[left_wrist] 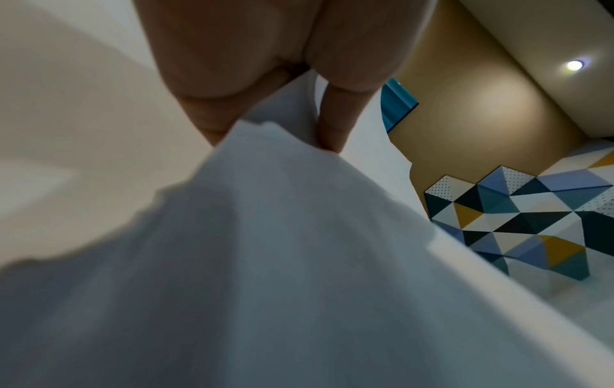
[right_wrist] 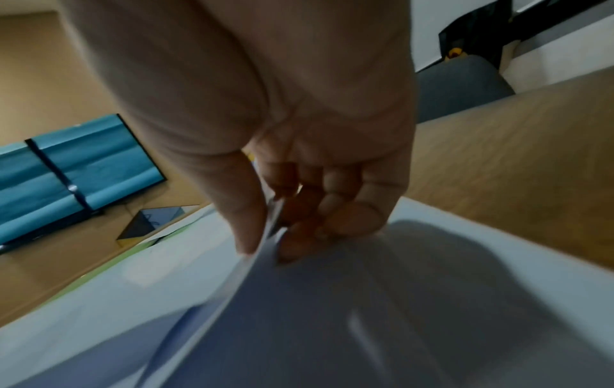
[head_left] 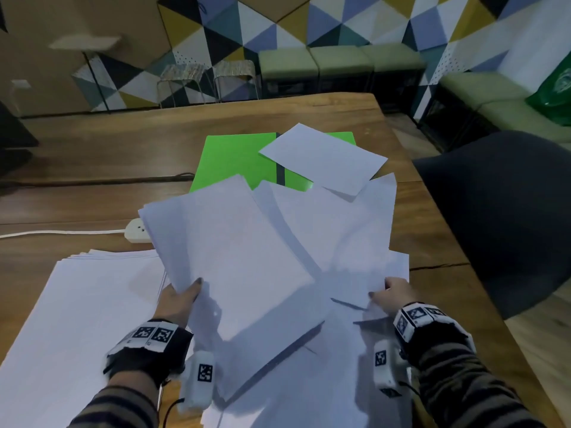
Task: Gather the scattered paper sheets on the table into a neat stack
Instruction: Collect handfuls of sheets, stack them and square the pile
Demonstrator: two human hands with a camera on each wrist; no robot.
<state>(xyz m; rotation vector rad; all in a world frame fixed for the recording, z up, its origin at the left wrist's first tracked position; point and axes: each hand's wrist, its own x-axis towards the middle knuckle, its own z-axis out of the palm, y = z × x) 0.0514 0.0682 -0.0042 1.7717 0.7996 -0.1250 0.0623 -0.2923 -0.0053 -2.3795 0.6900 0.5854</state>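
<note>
White paper sheets lie spread over the wooden table (head_left: 92,193). My left hand (head_left: 182,296) grips a raised bundle of sheets (head_left: 234,251) by its near left edge, thumb on top; the left wrist view shows my fingers (left_wrist: 332,126) under the bundle (left_wrist: 299,262). My right hand (head_left: 391,293) pinches the near edge of another set of sheets (head_left: 349,230) to the right; in the right wrist view its thumb (right_wrist: 245,223) and fingers clamp the paper (right_wrist: 332,315). A wide stack (head_left: 80,319) rests at the near left. One loose sheet (head_left: 324,159) lies farther back.
A green folder (head_left: 238,159) lies under the far sheets. A white power strip (head_left: 136,231) with its cable sits left of the papers. A dark chair (head_left: 500,217) stands at the table's right edge. Stools and benches line the patterned wall behind.
</note>
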